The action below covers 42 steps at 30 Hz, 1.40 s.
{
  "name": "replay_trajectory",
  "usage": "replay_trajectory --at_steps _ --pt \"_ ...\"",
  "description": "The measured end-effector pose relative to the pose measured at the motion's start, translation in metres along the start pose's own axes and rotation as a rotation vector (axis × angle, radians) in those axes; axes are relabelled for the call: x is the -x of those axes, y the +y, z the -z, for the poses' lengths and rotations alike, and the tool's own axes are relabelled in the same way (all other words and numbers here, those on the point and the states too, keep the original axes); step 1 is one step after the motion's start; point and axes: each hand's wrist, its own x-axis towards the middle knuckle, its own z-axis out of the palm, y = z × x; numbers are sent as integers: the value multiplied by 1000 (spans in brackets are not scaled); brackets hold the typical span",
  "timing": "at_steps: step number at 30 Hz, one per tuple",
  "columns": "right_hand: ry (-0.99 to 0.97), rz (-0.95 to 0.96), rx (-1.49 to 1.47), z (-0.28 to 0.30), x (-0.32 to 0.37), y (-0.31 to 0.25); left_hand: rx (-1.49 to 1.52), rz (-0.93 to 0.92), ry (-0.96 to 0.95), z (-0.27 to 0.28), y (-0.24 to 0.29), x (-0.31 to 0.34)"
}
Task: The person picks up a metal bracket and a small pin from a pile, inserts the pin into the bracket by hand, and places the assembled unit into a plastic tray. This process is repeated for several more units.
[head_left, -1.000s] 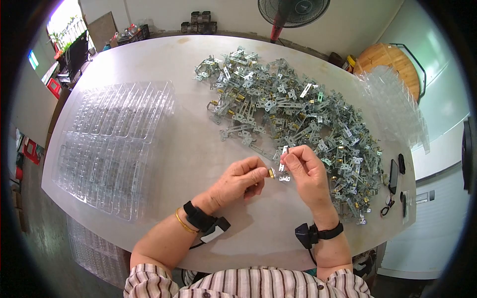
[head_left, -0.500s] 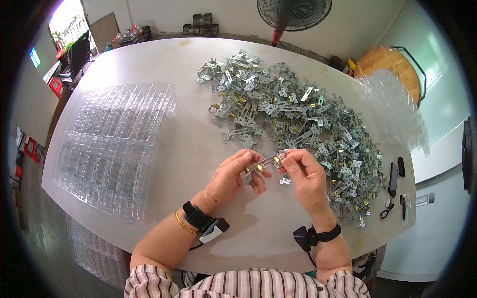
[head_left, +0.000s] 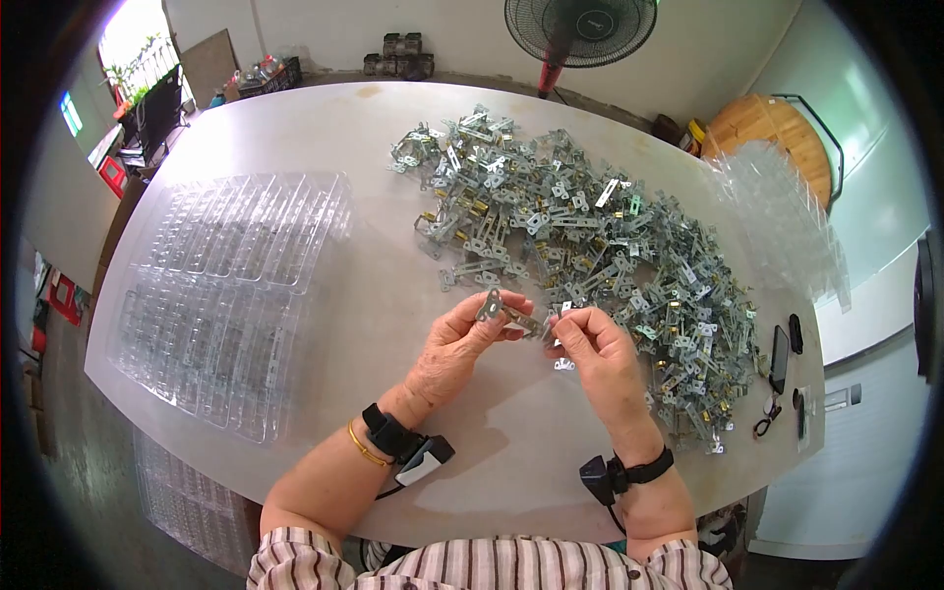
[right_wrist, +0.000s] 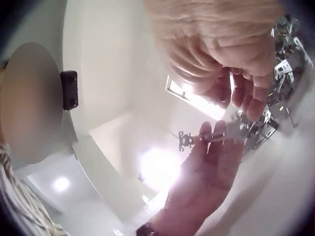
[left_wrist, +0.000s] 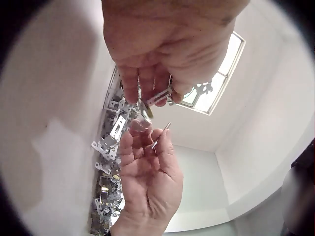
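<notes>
My left hand (head_left: 447, 344) holds a slim silvery metal bracket (head_left: 492, 305) between thumb and fingers, its holed end plate sticking up past the thumb. In the left wrist view a brass-coloured part (left_wrist: 148, 110) shows at the bracket's far end. Facing it, my right hand (head_left: 602, 349) has its fingertips right at that end. Between its thumb and forefinger it pinches a thin metal piece (left_wrist: 161, 136), seen edge-on in the left wrist view. Both hands are above the table, just in front of a big heap of similar metal brackets (head_left: 590, 231).
Clear plastic trays (head_left: 221, 305) with slots cover the left of the white table (head_left: 393, 442). More clear plastic sheets (head_left: 787, 221) lie at the right edge, near a dark phone (head_left: 780, 359). One loose bracket (head_left: 563, 364) lies beneath the right hand. A fan (head_left: 580, 29) stands behind the table.
The left hand has turned the bracket, so its holed end now points up and its brass parts are less visible. The right fingertips stay close to its other end.
</notes>
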Motion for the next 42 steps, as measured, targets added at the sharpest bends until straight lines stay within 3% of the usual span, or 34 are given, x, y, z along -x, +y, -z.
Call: replay_trajectory --at_steps 2,5,11,22,25,27,30,42 --pt "108 213 263 0 -1 8 -71 4 7 0 0 0" --pt "129 269 340 0 0 3 -189 35 20 -4 4 2" --pt "-14 136 174 -16 13 -11 -404 146 92 -8 3 7" --pt "-10 194 328 -22 14 -4 -545 167 153 -10 4 6" --pt "4 215 350 -22 13 -3 -607 144 157 -11 5 6" --pt "10 236 366 -22 14 -4 -789 -101 175 -10 0 5" --pt "28 238 389 -24 16 -9 -852 -165 195 -13 2 4" --pt "5 175 352 -26 17 -9 -968 -234 107 -21 2 9"
